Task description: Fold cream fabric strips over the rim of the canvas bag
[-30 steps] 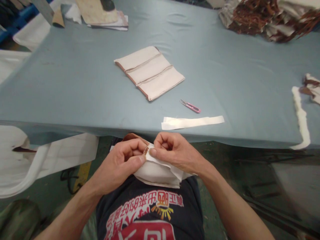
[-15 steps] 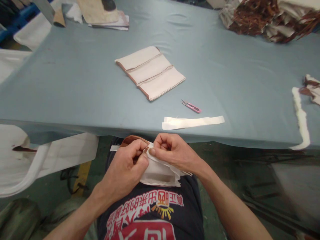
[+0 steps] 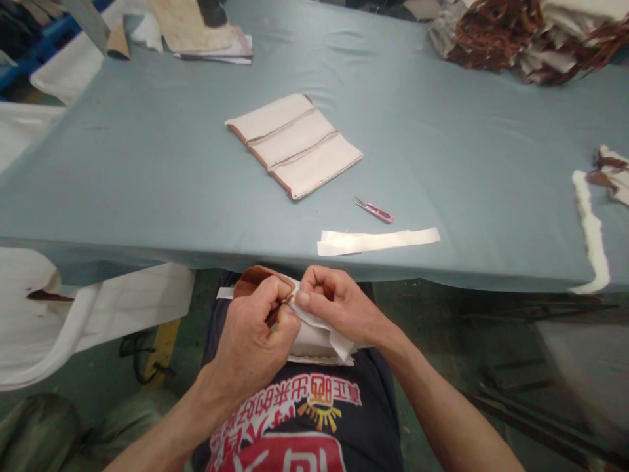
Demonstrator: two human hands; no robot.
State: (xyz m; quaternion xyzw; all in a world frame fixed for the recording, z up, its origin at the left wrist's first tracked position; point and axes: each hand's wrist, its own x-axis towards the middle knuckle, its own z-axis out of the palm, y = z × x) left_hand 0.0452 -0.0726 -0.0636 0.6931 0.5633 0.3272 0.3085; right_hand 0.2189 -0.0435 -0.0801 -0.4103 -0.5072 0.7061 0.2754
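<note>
On my lap, just below the table edge, lies a white and brown fabric piece (image 3: 314,337). My left hand (image 3: 263,324) is closed on its edge, thumb against bent fingers, where brown material shows. Right beside it my right hand (image 3: 337,298) pinches the white cloth of the same piece between thumb and forefinger. The fingertips of both hands nearly touch. A brown flap (image 3: 253,278) of the piece rises behind my left hand. Most of the gripped edge is hidden by my fingers.
On the blue-grey table (image 3: 147,164) lie a stitched cream panel (image 3: 295,145), pink thread snips (image 3: 373,210) and white strips (image 3: 378,241). A fluffy white strip (image 3: 592,229) is at right. Brown and cream scraps (image 3: 501,36) are heaped at back right. A white container (image 3: 73,328) stands lower left.
My left hand has shifted slightly right and down along the edge, covering more of the white cloth. My right hand stays pinched on the piece with only a small shift.
</note>
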